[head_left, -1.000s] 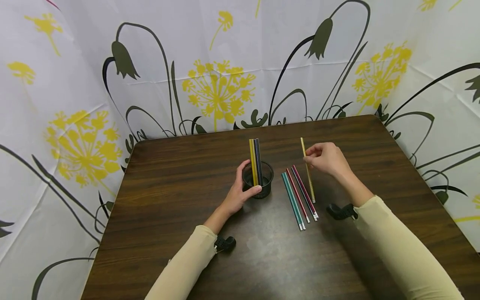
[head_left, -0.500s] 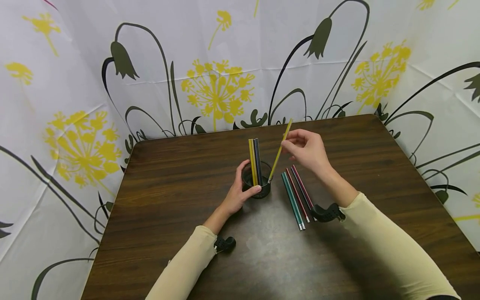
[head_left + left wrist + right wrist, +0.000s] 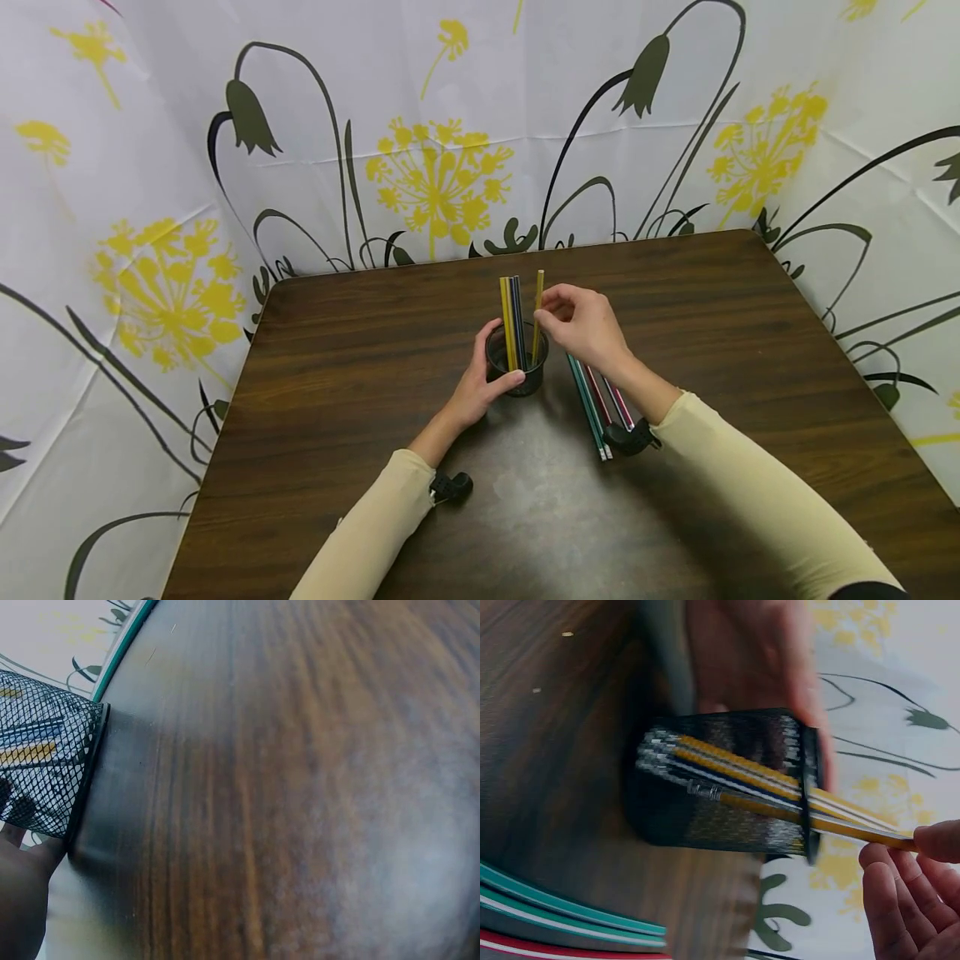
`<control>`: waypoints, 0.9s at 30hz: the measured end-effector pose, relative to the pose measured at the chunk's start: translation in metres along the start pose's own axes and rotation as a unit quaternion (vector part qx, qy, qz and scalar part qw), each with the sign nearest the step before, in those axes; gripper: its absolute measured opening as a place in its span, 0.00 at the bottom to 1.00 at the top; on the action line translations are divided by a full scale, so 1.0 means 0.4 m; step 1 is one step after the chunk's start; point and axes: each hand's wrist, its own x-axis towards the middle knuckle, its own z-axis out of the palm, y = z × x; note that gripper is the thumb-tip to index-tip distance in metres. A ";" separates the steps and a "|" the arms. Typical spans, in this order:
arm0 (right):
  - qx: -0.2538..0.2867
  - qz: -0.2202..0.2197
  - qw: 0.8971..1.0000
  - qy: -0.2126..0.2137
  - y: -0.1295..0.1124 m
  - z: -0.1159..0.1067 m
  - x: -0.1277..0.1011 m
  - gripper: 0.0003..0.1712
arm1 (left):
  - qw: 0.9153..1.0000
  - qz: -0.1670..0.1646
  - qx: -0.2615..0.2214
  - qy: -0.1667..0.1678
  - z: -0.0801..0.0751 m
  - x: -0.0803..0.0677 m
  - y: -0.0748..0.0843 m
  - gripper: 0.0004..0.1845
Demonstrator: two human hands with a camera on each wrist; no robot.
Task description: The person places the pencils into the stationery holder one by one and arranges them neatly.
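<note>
**Gold pencil held in the mesh cup, cup steadied from the left**

The fingers (image 3: 900, 900) of the right hand (image 3: 585, 325) are curled and pinch a gold pencil (image 3: 537, 312) near its upper end. The pencil stands nearly upright with its lower end inside the black mesh cup (image 3: 516, 360); the right wrist view shows its tip partway down inside the mesh. The left hand (image 3: 480, 387) wraps around the cup's near left side, thumb curled against the wall, holding it on the desk (image 3: 337, 375). Beside the gold pencil, three more pencils (image 3: 512, 321) already stand in the cup: yellow, dark and blue, leaning together. Just right of the cup, under the right forearm, a row of loose pencils (image 3: 596, 408) lies flat on the desk: two teal, then red and maroon ones, touching side by side. Small black wrist cameras (image 3: 452, 486) sit at both cuffs of the cream sleeves. Behind the desk hangs a white curtain (image 3: 438, 175) printed with yellow and dark flowers. No writing or brand can be read on any pencil or on the cup.
</note>
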 end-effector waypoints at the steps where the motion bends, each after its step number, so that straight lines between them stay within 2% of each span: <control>1: -0.005 0.001 1.000 -0.005 0.005 0.007 -0.001 0.10 | 1.000 -0.001 0.000 0.001 0.000 0.001 0.000 0.44; 15: -0.047 -0.009 0.998 -0.028 0.019 0.045 -0.010 0.09 | 1.000 -0.011 0.010 0.004 0.001 0.003 0.004 0.43; 27: -0.059 0.000 0.998 -0.007 0.020 0.062 -0.008 0.08 | 1.000 -0.009 0.011 0.007 0.000 0.001 0.002 0.44</control>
